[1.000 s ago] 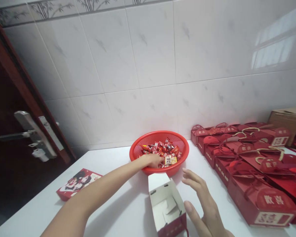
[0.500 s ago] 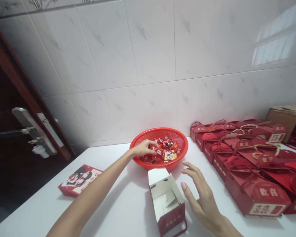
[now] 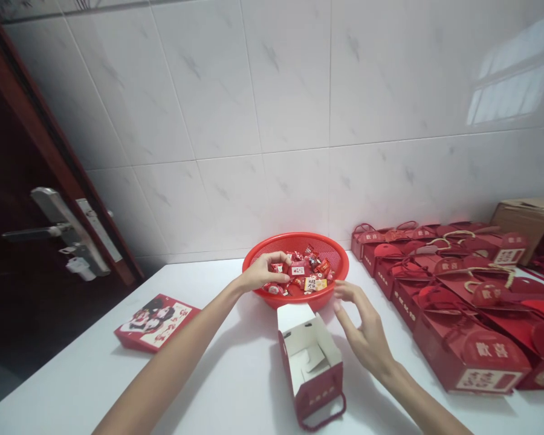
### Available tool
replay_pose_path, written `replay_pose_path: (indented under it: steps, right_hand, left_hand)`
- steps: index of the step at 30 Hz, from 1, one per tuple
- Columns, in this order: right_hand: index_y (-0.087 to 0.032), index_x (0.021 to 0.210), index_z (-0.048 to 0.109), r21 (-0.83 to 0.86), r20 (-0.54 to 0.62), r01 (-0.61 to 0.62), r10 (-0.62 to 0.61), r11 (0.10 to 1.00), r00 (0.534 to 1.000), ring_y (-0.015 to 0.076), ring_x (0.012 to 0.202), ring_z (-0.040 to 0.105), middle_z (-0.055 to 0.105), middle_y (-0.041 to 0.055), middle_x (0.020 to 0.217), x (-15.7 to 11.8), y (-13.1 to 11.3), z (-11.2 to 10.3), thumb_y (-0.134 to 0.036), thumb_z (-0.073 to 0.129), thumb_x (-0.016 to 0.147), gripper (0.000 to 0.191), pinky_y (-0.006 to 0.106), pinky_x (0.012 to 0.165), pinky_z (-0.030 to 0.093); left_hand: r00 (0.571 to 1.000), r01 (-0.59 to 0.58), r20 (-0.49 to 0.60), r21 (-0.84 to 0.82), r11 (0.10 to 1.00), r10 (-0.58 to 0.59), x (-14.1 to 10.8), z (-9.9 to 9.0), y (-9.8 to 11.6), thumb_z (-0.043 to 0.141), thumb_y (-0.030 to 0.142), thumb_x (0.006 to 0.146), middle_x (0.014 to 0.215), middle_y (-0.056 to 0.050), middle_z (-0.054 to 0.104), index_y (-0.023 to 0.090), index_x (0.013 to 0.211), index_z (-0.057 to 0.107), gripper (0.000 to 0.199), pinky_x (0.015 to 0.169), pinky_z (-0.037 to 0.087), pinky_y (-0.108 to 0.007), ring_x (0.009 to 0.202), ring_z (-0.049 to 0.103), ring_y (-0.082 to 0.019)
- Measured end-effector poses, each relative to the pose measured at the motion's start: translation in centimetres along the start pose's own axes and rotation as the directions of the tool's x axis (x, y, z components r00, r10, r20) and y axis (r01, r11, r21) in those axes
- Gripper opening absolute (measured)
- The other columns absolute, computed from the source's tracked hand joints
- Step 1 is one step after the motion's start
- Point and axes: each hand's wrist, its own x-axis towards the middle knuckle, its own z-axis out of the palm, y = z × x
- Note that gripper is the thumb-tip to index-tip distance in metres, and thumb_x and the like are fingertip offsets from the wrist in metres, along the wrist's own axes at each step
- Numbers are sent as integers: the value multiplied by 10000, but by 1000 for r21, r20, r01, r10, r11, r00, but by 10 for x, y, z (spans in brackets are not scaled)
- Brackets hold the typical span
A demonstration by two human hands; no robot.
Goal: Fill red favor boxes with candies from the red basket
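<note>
A red plastic basket (image 3: 341,266) holds several wrapped candies (image 3: 315,283), mostly red. My left hand (image 3: 265,272) reaches over its left side, thumb and fingers apart around the candies, with nothing visibly gripped. My right hand (image 3: 362,326) is by the basket's front right rim, fingers curved and apart, holding nothing. Between my hands, in front of the basket, stands an open red box (image 3: 320,389) with a white inside and a dark red cord handle. Only its folded white flaps show within.
Rows of closed red boxes (image 3: 462,344) with cord handles stand on the right of the white table (image 3: 226,386). A flat printed red box (image 3: 156,323) lies left. A cardboard box (image 3: 523,223) is at the far right, a door handle (image 3: 49,232) at the left.
My left hand has opened its thumb and fingers wider over the candies, some of which have shifted. My right hand has moved slightly up towards the basket rim. The view has shifted a little.
</note>
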Motion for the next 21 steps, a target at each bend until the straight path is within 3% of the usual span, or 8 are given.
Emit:
replay_pose_path:
  steps: [5,10,14,21]
  right_hand:
    - [-223,1212,559,215,68,-257,248,942,966,246,984,676,685,106,1177,54,7,33,-304,654,787,443,420,887,540]
    - [-201,902,628,500,318,-501,389,706,865,243,803,695,743,58,870,92,14,53,-325,778,611,349,358,714,544]
    - [-183,781,659,608,288,-525,451,595,845,221,767,678,742,47,812,96,16,54,-297,817,556,298,335,715,533]
    - [-186,773,708,632,293,-494,406,597,866,229,819,675,752,44,830,93,15,54,-262,818,571,243,341,763,525]
  left_hand:
    - [995,-96,-11,-39,995,96,0,5,-1,819,282,642,888,2,612,175,866,632,311,782,489,-278,835,584,-155]
    - [995,-90,-55,-152,984,82,5,12,-7,830,305,657,924,-9,628,179,918,628,353,740,509,-283,806,595,-152]
    - [991,-62,-133,-216,975,34,9,14,-15,845,320,632,968,-25,657,176,941,642,397,755,512,-295,826,609,-161]
    - [989,26,-136,-243,970,-60,10,13,-23,821,353,660,964,-49,701,166,971,675,391,757,528,-315,862,650,-199]
